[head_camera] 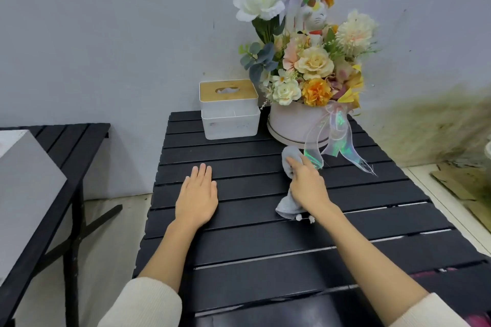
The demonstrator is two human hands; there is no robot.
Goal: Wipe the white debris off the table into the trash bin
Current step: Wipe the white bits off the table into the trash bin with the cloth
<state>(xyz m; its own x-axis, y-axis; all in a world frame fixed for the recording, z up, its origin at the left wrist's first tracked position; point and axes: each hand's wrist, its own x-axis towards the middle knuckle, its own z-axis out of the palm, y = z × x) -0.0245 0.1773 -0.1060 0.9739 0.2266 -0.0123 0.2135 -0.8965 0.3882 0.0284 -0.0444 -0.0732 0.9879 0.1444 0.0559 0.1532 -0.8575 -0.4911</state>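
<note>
My right hand (305,183) presses a pale grey cloth (286,206) onto the black slatted table (239,233), fingers laid over its far end near the flower box. Two small white bits of debris (305,218) lie on the slat just by my right wrist, at the cloth's near corner. My left hand (197,195) rests flat on the table, palm down with straight fingers, to the left of the cloth. No trash bin shows in the view.
A white tissue box with a wooden lid (229,107) stands at the table's far edge. Beside it sits a round pink flower box (295,122) with a trailing iridescent ribbon (337,141). A second black table (53,146) stands left across a gap.
</note>
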